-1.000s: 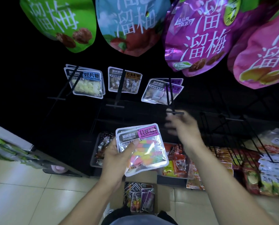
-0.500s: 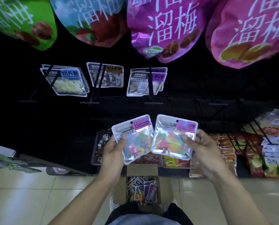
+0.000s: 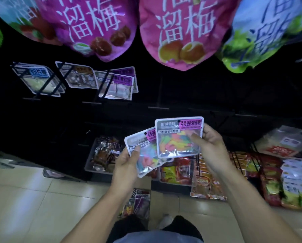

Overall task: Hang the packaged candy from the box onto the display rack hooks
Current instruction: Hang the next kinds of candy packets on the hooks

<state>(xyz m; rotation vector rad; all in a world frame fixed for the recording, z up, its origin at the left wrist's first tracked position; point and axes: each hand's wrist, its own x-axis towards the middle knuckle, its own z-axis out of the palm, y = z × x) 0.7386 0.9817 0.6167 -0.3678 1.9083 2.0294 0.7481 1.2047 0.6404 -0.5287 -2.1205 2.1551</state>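
Observation:
My right hand (image 3: 209, 148) pinches a clear candy packet with a pink label (image 3: 177, 137) by its right edge, held upright in front of the dark display rack. My left hand (image 3: 127, 160) grips a second, tilted packet of the same coloured candy (image 3: 144, 155), partly tucked behind the first. Below, between my arms, the open cardboard box (image 3: 138, 204) on the floor holds more packets. Empty black hooks (image 3: 158, 107) stick out of the rack above my hands. To the upper left, hooks carry hung packets with purple labels (image 3: 118, 83).
Large plum-snack bags (image 3: 178, 32) hang across the top. Two more hooks on the left hold a blue-labelled packet (image 3: 37, 79) and an orange-labelled packet (image 3: 80, 76). Low shelf bins hold red and yellow snack packs (image 3: 217, 172). Beige tiled floor (image 3: 32, 199) lies below.
My right hand took one packet from the pair in my left hand, then both hands moved right and the right packet rose in front of the left one. The view shifted right along the rack.

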